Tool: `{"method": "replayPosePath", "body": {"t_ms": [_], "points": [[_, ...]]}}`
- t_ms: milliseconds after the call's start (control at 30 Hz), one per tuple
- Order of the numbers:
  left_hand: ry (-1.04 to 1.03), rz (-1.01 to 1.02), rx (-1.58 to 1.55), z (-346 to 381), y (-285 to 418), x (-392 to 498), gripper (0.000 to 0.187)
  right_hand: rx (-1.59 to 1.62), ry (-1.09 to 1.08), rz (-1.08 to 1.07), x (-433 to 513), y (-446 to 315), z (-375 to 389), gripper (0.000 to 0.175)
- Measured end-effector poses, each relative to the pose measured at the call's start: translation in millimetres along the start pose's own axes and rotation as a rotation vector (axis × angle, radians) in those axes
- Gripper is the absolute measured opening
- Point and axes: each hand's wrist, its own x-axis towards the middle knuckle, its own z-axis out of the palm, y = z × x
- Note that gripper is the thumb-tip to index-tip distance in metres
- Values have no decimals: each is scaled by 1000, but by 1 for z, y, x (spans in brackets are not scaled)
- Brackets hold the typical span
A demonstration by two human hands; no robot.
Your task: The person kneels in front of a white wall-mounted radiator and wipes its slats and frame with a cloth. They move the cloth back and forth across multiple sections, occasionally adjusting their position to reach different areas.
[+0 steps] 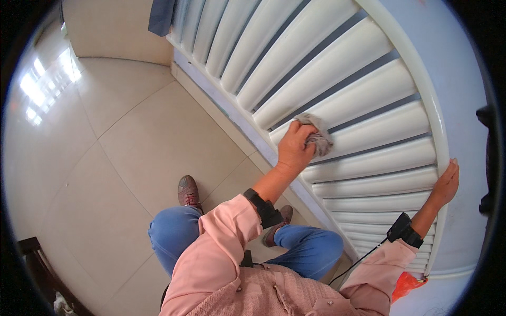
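My left hand (297, 145) is closed around a crumpled grey-brown cloth (319, 136). The cloth lies against the slats near the lower part of a white column radiator (371, 108). At the right, my right hand (446, 182) rests on the radiator's rounded top rail (439, 122), on the side towards the wall, with its fingers stretched out and close together. Its thumb is not clearly visible. Each wrist wears a black strapped device, and a dark cable runs from the right one.
Pale floor tiles (189, 130) stretch to the left. A red plastic bag (407, 285) hangs by the radiator's near end. A beige panel (118, 31) stands at the upper left, and dark furniture (43, 272) at the lower left. The wall (454, 71) is behind the radiator.
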Motion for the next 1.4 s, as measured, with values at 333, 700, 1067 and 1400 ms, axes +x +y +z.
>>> {"method": "replayPosePath", "body": {"t_ms": [333, 700, 1067, 1400], "points": [[-43, 153, 373, 16, -66, -32, 22, 31, 52, 6, -2, 1, 1, 50], [-125, -139, 393, -5, -88, -53, 26, 5, -33, 67, 0, -1, -1, 50], [-21, 275, 128, 21, 0, -5, 28, 32, -11, 93, -1, 0, -2, 49], [-60, 151, 351, 14, -90, -51, 23, 40, 19, 75, -2, 0, 2, 51]]}}
